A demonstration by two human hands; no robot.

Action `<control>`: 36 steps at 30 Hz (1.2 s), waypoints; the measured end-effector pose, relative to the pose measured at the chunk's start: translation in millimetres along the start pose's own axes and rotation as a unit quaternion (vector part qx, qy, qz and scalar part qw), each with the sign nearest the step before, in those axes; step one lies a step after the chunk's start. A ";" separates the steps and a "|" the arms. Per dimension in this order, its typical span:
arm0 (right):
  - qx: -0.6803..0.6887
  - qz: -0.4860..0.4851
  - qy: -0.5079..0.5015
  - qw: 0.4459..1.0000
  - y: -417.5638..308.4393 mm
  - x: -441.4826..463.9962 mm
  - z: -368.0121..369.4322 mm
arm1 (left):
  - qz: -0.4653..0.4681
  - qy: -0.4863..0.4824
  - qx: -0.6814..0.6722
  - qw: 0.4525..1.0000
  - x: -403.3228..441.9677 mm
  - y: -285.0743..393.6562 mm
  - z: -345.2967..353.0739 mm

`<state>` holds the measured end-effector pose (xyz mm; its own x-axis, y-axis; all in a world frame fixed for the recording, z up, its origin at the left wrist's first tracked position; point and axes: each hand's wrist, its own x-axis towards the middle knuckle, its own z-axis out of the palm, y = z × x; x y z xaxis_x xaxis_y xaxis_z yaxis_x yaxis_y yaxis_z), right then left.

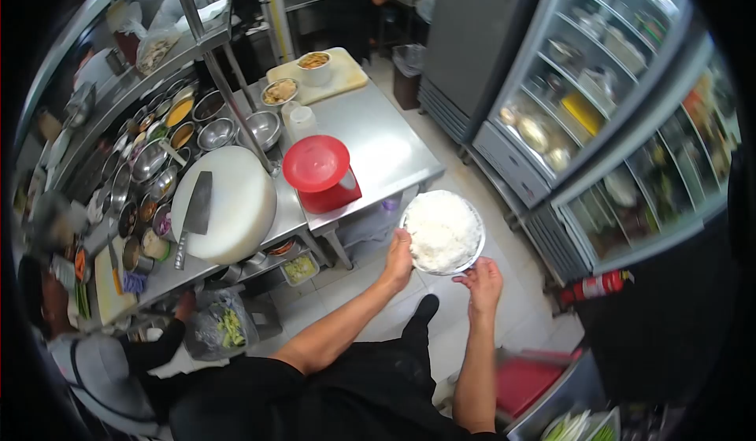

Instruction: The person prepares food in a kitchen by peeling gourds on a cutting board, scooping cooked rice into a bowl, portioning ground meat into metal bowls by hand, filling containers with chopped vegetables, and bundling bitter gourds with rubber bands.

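A bowl heaped with white rice (pixel 443 231) is held out in front of me, over the floor and beyond the table's near right corner. My left hand (pixel 399 258) grips the bowl's left edge, thumb on the rim. At the lower right rim is my right hand (pixel 482 281), its fingers curled and close together against or just under the bowl; the contact is hard to make out. A red scale (pixel 317 164) with a round red top stands on the steel table (pixel 386 138), to the left of the bowl.
A cleaver (pixel 197 211) lies on a thick round white board (pixel 246 205). Metal bowls of ingredients line the left counter. A co-worker (pixel 102 370) is at the lower left. Glass-door fridges (pixel 551 87) and a fire extinguisher (pixel 596 285) are at the right.
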<state>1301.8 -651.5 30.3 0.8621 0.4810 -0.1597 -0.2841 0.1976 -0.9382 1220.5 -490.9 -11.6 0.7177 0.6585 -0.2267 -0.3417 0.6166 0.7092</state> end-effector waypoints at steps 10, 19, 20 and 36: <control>-0.042 0.137 -0.212 0.967 -11.4 243.6 36.3 | 0.081 0.196 -0.023 0.977 156.9 5.9 25.1; -0.310 -0.058 -0.372 0.873 19.5 446.6 96.1 | 0.224 0.294 -0.123 0.921 313.5 48.5 -17.2; -0.360 -0.127 -0.403 0.832 26.7 467.8 102.1 | 0.243 0.297 -0.127 0.915 331.3 48.8 -30.6; -0.199 0.237 -0.565 0.765 58.5 671.5 384.5 | 0.294 0.403 -0.131 0.857 501.9 133.7 -69.9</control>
<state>1702.7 11.4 -13.9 -0.2751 0.8934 -0.3551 -0.1073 -0.3956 -0.9121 1492.6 -47.9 -77.2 -0.2404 0.9080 -0.3430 -0.7002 0.0825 0.7091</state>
